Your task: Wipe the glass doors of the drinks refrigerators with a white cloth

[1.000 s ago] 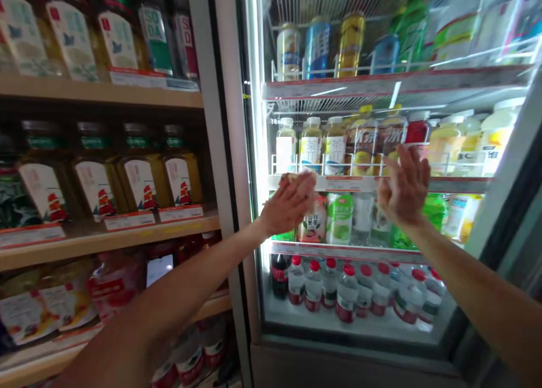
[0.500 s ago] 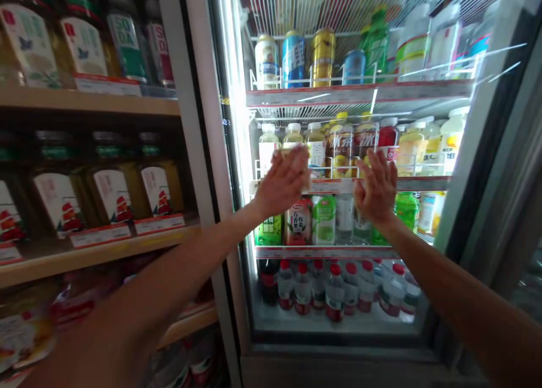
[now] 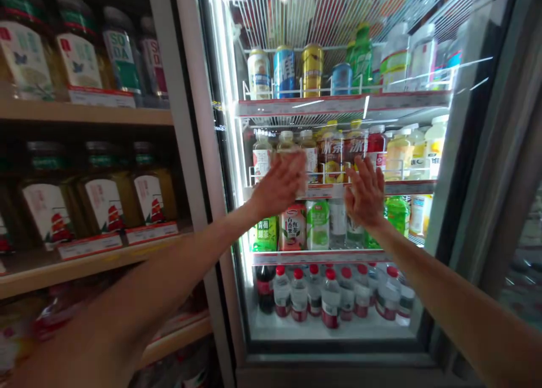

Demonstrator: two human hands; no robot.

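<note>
Both my arms stretch out toward a lit drinks fridge (image 3: pixel 249 358), whose glass front carries light streaks. My left hand (image 3: pixel 280 186) is raised before the middle shelf, fingers stretched out and smeared by motion. A pale blur shows at its fingertips, too indistinct to name. Level with it on the right is my right hand (image 3: pixel 365 195), fingers spread, palm toward the glass. Whether either palm touches the glass I cannot tell. Behind the hands stand iced tea bottles (image 3: pixel 332 153), a red drink bottle (image 3: pixel 376 145) and a green carton (image 3: pixel 317 224), partly covered by fingers and wrists.
Cans (image 3: pixel 312 72) line the fridge's top shelf, and several red-capped bottles (image 3: pixel 331 300) stand at its bottom. Left of the fridge, a wooden shelf (image 3: pixel 84 114) holds large bottles (image 3: pixel 101 190) with price tags. A dark door frame (image 3: pixel 478 151) rises on the right.
The view has shifted slightly, so the fridge's contents sit a little lower and further left. Both hands remain raised at nearly the same place before the shelves, fingers still extended.
</note>
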